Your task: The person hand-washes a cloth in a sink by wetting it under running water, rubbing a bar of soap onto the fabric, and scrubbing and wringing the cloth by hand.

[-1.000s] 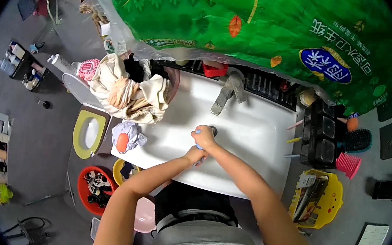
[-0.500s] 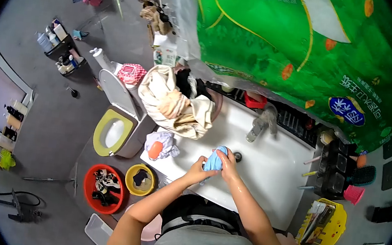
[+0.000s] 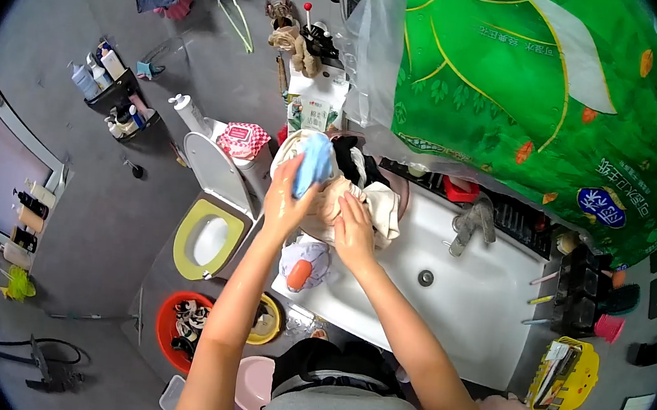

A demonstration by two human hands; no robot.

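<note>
My left hand (image 3: 287, 203) is closed around a wadded light-blue cloth (image 3: 314, 165), held up over the pile of laundry. Fingers extended, my right hand (image 3: 354, 228) rests against the cream and beige clothes (image 3: 383, 209) heaped at the left end of the white sink (image 3: 484, 325). Black garments (image 3: 345, 159) lie at the back of that heap. Just in front of it, an orange bar of soap (image 3: 299, 274) sits on a crumpled pale lavender cloth (image 3: 313, 255). The heap's lower edge is partly hidden by my hands.
A faucet (image 3: 474, 224) and drain (image 3: 426, 278) are at the sink. A large green plastic package (image 3: 517, 89) overhangs the back. Left are a toilet (image 3: 209, 236), a red basin (image 3: 167, 332) and a yellow basin (image 3: 273, 331); a yellow basket (image 3: 578, 379) hangs right.
Both hands have moved from over the sink bowl left and back to the clothes heap. The blue cloth went with my left hand, while my right hand has let go of it. The view has shifted.
</note>
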